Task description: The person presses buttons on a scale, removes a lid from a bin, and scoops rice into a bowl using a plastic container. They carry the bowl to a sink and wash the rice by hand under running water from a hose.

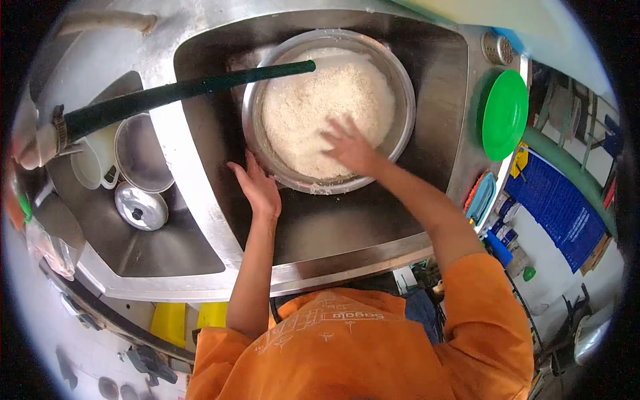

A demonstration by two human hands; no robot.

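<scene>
A large round metal basin (408,110) sits in the right-hand sink compartment. Pale grains that look like rice (313,113) fill much of it, with whitish water toward the far side. My right hand (350,145) is over the near right part of the grains, fingers spread; whether the fingertips dip in cannot be made out. Beside the basin's near left rim is my left hand (259,188), its fingers apart and holding nothing, the fingertips at or just under the rim. A dark green hose (200,87) reaches across from the left, its end above the grains.
In the left sink compartment (167,250) are a metal pot (143,153), a shiny lid (141,207) and a white mug (93,160). A green plate (505,115), a perforated metal holder (497,49) and a blue brush-like item (485,197) line the right ledge.
</scene>
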